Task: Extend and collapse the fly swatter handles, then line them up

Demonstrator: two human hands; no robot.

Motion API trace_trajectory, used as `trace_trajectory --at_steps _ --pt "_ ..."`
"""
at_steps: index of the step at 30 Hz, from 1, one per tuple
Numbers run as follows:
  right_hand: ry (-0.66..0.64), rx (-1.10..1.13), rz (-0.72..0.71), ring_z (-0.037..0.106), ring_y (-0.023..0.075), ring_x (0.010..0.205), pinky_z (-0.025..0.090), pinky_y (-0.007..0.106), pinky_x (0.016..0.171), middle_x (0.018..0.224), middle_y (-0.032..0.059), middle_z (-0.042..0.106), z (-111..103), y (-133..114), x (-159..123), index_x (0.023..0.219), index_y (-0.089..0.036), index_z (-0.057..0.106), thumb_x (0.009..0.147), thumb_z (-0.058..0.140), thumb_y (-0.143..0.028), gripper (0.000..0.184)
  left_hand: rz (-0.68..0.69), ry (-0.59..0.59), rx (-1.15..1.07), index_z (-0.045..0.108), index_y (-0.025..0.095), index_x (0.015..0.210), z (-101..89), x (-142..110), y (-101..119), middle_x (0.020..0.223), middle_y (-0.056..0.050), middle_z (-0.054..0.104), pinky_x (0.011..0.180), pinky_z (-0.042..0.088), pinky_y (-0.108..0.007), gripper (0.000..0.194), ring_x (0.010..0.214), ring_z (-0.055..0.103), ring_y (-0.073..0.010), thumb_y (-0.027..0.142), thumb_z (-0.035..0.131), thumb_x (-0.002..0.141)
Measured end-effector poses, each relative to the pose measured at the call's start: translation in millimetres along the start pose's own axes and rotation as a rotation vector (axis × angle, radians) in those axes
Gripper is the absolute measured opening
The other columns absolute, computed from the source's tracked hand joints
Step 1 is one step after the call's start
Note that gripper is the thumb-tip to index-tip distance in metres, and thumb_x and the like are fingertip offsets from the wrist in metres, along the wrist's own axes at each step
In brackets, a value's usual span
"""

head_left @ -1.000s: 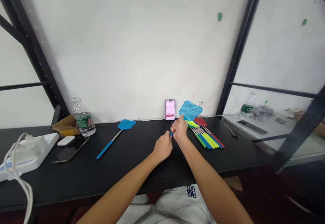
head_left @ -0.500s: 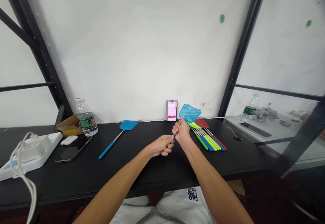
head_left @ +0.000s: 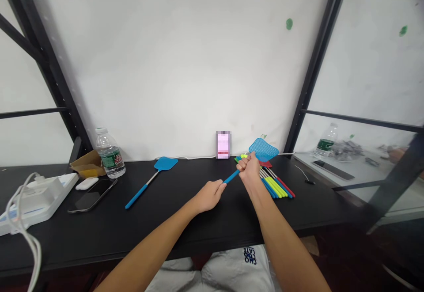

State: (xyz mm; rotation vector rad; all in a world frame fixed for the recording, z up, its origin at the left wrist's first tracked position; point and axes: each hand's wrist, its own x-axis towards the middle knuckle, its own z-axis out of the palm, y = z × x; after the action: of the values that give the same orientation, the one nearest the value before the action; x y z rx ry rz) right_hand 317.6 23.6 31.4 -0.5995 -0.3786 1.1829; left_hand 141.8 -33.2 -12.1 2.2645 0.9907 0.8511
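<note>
Both hands hold one blue fly swatter (head_left: 264, 150), tilted above the black table. My left hand (head_left: 209, 195) is closed around the lower end of its blue handle. Farther up, my right hand (head_left: 249, 167) grips it close below the mesh head; the part inside that fist is hidden. Behind and right of my right wrist lies a row of several fly swatters (head_left: 277, 187) with green, blue, yellow and red handles, partly covered by the arm. Another blue fly swatter (head_left: 166, 164) rests on the table to the left, head toward the wall.
A phone (head_left: 223, 145) with a lit, blurred screen leans on the wall. At left are a water bottle (head_left: 111, 157), a cardboard box (head_left: 86, 164), a white case (head_left: 87, 183), a dark phone (head_left: 92, 195) and a power strip (head_left: 56, 203) with white cables. A black cable end (head_left: 310, 181) lies right.
My hands have moved apart, the right one going right and slightly up. More of the blue handle now shows between them, and the swatter head has shifted right.
</note>
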Motion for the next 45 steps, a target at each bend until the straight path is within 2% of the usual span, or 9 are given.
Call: trace_trajectory --at_steps 3,6,11,16,24,30,34,40,45 --pt "-0.003 0.036 0.027 0.009 0.0055 0.034 0.009 0.021 0.032 0.042 -0.0111 0.012 1 -1 0 0.063 -0.022 0.018 0.094 0.038 -0.051 0.047 -0.031 -0.051 -0.088 0.042 0.019 0.063 -1.8 1 1 0.057 0.002 0.05 0.057 0.035 -0.023 0.044 0.054 0.045 -0.0103 0.049 0.031 0.094" --pt "-0.013 0.079 0.042 0.008 0.0057 0.034 0.007 0.021 0.032 0.041 -0.0109 0.012 0 -4 1 0.062 -0.021 0.018 0.095 0.038 -0.049 0.047 -0.084 -0.122 -0.28 0.037 0.02 0.065 -0.8 3 1 0.051 0.005 0.045 0.05 0.033 -0.022 0.045 0.046 0.039 -0.0082 0.055 0.033 0.091" --pt "-0.033 0.089 0.051 0.008 0.0056 0.033 0.008 0.021 0.032 0.041 -0.0108 0.011 -2 -7 5 0.062 -0.021 0.016 0.096 0.035 -0.049 0.048 -0.156 -0.23 -0.62 0.034 0.021 0.07 2.3 5 0 0.042 0.011 0.032 0.04 0.021 -0.02 0.044 0.037 0.023 -0.0051 0.06 0.038 0.088" --pt "-0.052 0.084 0.059 0.008 0.0056 0.033 0.008 0.022 0.033 0.04 -0.0106 0.011 -2 -9 7 0.062 -0.021 0.015 0.096 0.032 -0.05 0.048 -0.184 -0.289 -0.864 0.034 0.02 0.068 3.8 5 0 0.042 0.011 0.028 0.039 0.014 -0.019 0.043 0.036 0.018 -0.0036 0.057 0.043 0.089" --pt "-0.115 0.046 0.043 0.009 0.0054 0.033 0.008 0.022 0.033 0.04 -0.0107 0.011 -3 -12 7 0.062 -0.021 0.014 0.095 0.032 -0.054 0.049 -0.202 -0.393 -1.059 0.035 0.02 0.068 -0.1 3 0 0.041 0.011 0.024 0.038 0.013 -0.018 0.041 0.035 0.017 -0.0037 0.054 0.044 0.09" --pt "-0.096 0.079 0.068 0.009 0.0052 0.033 0.007 0.022 0.033 0.04 -0.0104 0.012 -2 -13 7 0.062 -0.021 0.014 0.096 0.032 -0.051 0.049 -0.178 -0.334 -0.97 0.035 0.02 0.068 -0.2 4 2 0.04 0.011 0.026 0.039 0.012 -0.019 0.042 0.035 0.017 -0.0035 0.055 0.045 0.089" --pt "-0.08 0.048 0.045 0.008 0.0053 0.032 0.007 0.022 0.033 0.04 -0.0105 0.011 -2 -11 9 0.063 -0.021 0.012 0.095 0.032 -0.053 0.05 -0.172 -0.248 -0.741 0.035 0.021 0.068 -1.5 4 4 0.041 0.01 0.032 0.039 0.018 -0.019 0.044 0.036 0.021 -0.0037 0.059 0.046 0.086" --pt "-0.039 0.044 0.027 0.007 0.0056 0.033 0.008 0.022 0.032 0.041 -0.0109 0.011 -3 -8 9 0.063 -0.022 0.014 0.096 0.031 -0.052 0.048 -0.143 -0.14 -0.377 0.034 0.021 0.067 -4.4 3 5 0.048 0.006 0.044 0.045 0.029 -0.02 0.046 0.043 0.037 -0.0073 0.062 0.041 0.085" --pt "0.014 0.105 0.055 0.007 0.0061 0.033 0.008 0.022 0.031 0.041 -0.0105 0.011 -2 -8 8 0.062 -0.022 0.017 0.097 0.032 -0.045 0.045 -0.049 -0.031 -0.089 0.039 0.019 0.063 -6.4 2 6 0.053 0.004 0.045 0.049 0.027 -0.022 0.042 0.049 0.038 -0.0094 0.052 0.038 0.09"
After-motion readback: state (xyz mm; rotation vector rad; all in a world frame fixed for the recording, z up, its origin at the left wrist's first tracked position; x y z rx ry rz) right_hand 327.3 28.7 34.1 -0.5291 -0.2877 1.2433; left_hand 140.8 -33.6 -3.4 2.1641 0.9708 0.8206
